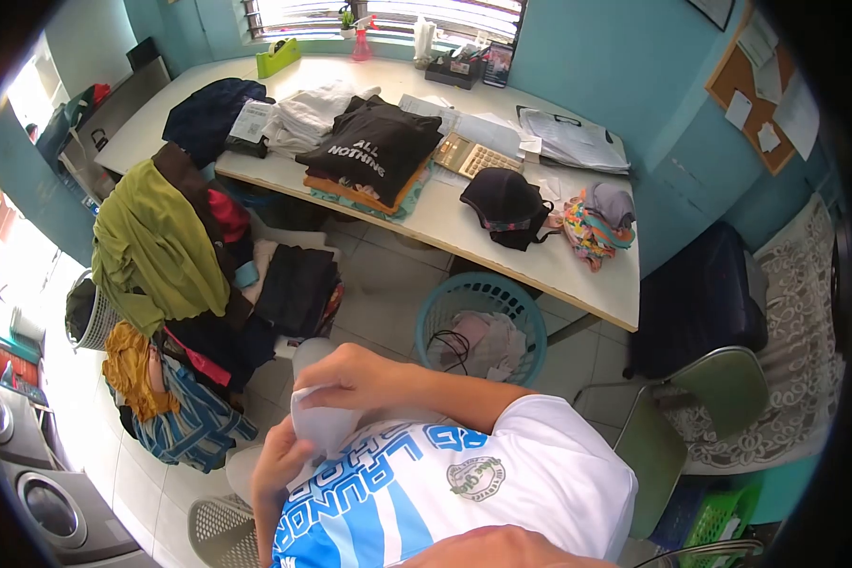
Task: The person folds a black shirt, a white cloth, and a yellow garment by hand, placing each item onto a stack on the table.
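Note:
Close to my chest, both my hands are closed on a small pale grey-white piece of cloth. My right hand pinches its upper edge, fingers curled over it. Lower and to the left, my left hand grips the other side. The cloth hangs folded between them, and I cannot make out what kind of garment it is. Beyond my hands, folded dark clothes lie in a pale container, and a blue laundry basket on the floor has light cloth and a black cord inside.
A white table carries a stack of folded shirts, a calculator, a black cap and papers. Heaped clothes stand at the left. Washing machines are at lower left, a green chair at right.

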